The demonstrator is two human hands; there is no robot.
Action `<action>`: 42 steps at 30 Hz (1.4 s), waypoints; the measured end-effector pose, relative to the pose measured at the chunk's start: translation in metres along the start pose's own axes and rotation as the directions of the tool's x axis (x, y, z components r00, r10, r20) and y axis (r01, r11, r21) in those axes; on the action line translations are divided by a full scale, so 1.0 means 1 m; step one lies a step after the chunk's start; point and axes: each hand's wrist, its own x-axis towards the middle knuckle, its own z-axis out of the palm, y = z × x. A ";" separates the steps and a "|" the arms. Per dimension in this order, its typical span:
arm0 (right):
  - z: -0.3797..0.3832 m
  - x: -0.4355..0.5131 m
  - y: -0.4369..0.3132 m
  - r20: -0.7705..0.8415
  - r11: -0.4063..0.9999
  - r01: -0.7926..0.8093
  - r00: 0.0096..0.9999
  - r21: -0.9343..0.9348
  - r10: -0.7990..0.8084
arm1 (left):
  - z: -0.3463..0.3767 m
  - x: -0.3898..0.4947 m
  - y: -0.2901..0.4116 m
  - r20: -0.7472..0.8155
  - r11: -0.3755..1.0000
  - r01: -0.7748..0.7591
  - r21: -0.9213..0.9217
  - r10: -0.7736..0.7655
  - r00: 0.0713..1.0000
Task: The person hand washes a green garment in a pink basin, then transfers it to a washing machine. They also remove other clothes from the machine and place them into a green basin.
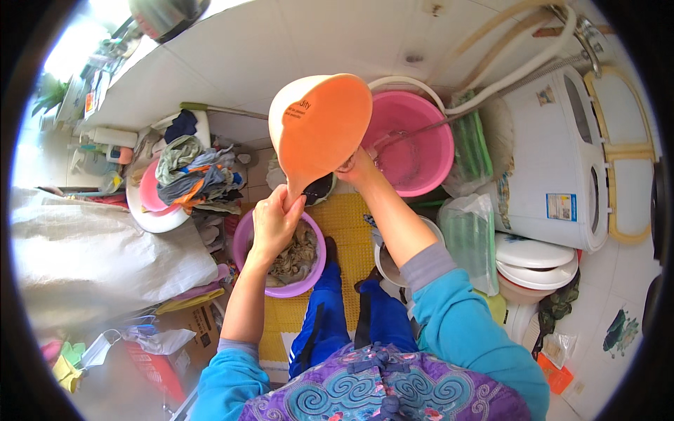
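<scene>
My left hand [276,223] is closed around the handle of a large plastic water dipper [329,129], cream outside and orange inside, bearing writing. The dipper is raised and tilted, its wide mouth turned up towards me. At its lower right rim my right hand [360,171] grips the edge, the fingers partly hidden. Just beyond that hand stands a pink plastic basin [445,152] with water in it. Below my left hand, a purple basin [310,281] on the floor contains soaked, brownish cloth [295,258].
A yellow grid mat [345,216] lies underfoot. A white pail [387,268] stands by my right leg. Clothes [197,173] are heaped at left. To the right are a white twin-tub washing machine [542,163] and lidded tubs [537,252]. A hose [521,73] runs along the wall.
</scene>
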 end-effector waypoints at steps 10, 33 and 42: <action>0.025 0.103 0.060 -0.020 0.981 -0.074 0.997 -0.178 0.072 | -0.059 0.002 -0.048 -0.059 0.996 -0.011 0.085 0.016 0.998; 0.075 0.066 0.075 -0.405 0.510 -0.320 0.912 -0.798 -0.062 | 0.037 0.084 -0.160 0.480 0.177 0.502 -0.846 -0.153 0.864; 0.095 0.022 0.070 0.182 -0.481 -0.009 0.919 -0.877 -0.349 | 0.064 0.156 -0.228 0.596 -0.273 0.529 -0.803 -0.348 0.724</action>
